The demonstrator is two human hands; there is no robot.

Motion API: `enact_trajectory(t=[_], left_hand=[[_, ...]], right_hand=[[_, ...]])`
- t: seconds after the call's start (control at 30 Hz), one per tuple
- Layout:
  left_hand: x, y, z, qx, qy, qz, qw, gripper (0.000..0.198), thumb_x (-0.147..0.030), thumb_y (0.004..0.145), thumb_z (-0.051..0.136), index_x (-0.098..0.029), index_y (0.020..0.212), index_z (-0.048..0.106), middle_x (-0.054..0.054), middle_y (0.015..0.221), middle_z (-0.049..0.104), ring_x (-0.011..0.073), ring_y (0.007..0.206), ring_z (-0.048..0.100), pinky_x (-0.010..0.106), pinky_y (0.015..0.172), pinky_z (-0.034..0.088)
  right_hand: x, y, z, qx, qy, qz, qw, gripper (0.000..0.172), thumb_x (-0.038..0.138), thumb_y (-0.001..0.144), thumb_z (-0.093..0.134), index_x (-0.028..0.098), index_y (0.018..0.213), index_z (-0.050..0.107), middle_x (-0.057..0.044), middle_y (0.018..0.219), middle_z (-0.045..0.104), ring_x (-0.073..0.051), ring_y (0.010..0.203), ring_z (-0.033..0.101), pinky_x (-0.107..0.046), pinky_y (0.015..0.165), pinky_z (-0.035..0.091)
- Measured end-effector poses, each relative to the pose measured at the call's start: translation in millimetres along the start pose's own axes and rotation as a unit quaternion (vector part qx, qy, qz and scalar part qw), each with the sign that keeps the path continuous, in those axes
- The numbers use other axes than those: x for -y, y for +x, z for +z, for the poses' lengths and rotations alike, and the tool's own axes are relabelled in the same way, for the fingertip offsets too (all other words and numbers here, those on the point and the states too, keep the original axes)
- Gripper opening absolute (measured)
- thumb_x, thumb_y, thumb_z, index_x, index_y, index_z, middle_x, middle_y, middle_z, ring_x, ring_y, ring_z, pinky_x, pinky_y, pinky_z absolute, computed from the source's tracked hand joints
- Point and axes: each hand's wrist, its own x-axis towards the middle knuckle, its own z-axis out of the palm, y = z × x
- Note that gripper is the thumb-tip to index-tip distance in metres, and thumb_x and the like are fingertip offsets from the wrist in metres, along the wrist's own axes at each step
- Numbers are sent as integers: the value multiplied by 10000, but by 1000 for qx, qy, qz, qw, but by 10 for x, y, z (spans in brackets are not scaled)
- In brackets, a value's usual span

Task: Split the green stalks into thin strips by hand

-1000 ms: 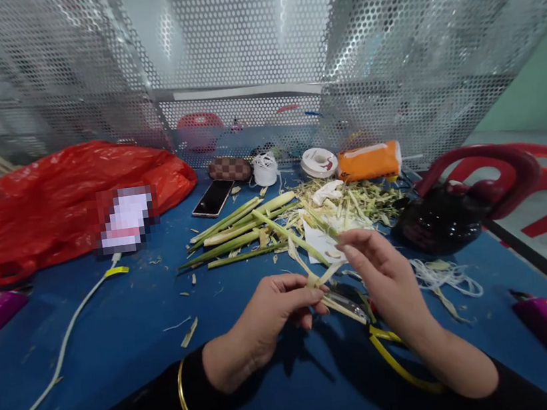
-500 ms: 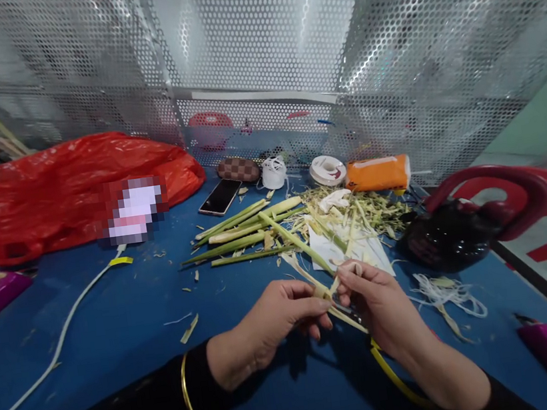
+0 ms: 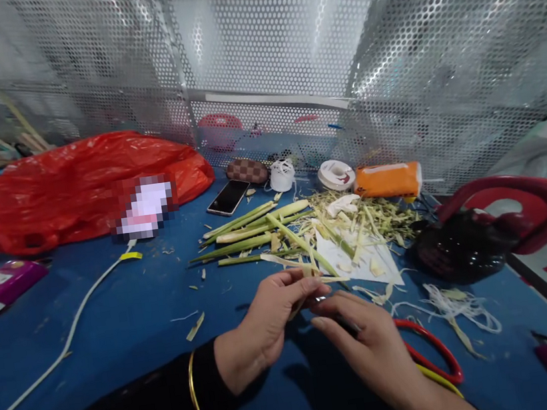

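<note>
Pale plant strips (image 3: 331, 280) are pinched between the thumb and fingers of my left hand (image 3: 282, 308). Close beside it, my right hand (image 3: 372, 340) is closed round the blade part of a pair of scissors. The scissors' red and yellow handles (image 3: 441, 347) stick out past my right wrist, and a bit of shiny metal shows near my left fingertips. Much of the blades is hidden by my fingers. Beyond my hands lie several green stalks (image 3: 248, 243), some leaning over a heap of shredded plant bits (image 3: 386, 220) and a white paper sheet (image 3: 377, 265).
A dark kettle (image 3: 460, 247) with a red handle stands at the right, near tangled white string (image 3: 458, 308). An orange packet (image 3: 388, 180), a white spool (image 3: 336, 174) and a phone (image 3: 228, 197) line the back. A red plastic bag (image 3: 64, 185) and a white cable (image 3: 76, 332) are left.
My right hand has let go of the pale strip and moved down and right, with the scissors now pointing toward my left fingers. My left hand still holds strips. The view has shifted slightly.
</note>
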Motion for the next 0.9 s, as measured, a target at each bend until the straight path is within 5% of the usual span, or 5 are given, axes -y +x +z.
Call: enact_trajectory(t=[0.13,0.23,0.5,0.67,0.9], left_hand=[[69,-31,31,-1,6,-11,1000,202,-211,622,797,-125,699,632,32,682,673,100,601,601,182,568,430],[93,-41,33,13,26,-20,999,217,-243,621,799,-128,707,636,13,648,643,76,518,535,174,479,370],[21,-36,12,64,81,-15,995,240,-318,683,758,-122,817,724,37,721,666,67,533,503,182,470,339],[0,-50,27,59,73,-1,996,221,-305,673,771,-115,775,728,67,753,699,123,673,606,207,630,445],[-33,-58,33,34,56,-7,998,167,-250,664,770,-102,727,725,75,756,702,125,663,617,218,652,472]], right_hand=[[-4,23,212,35,171,168,970,252,390,808,626,165,738,717,-50,725,706,-191,696,622,-281,657,479],[-4,34,249,27,228,222,948,329,450,766,662,157,624,709,-37,599,658,-172,610,573,-274,608,447],[45,20,182,11,299,204,932,331,473,779,654,165,675,710,-33,679,624,-178,702,535,-283,712,432],[6,15,167,20,263,176,948,313,441,787,639,179,616,617,4,663,545,-150,652,460,-261,657,398],[-9,-27,159,75,172,104,977,311,367,893,510,187,640,536,8,672,482,-142,656,423,-250,621,362]])
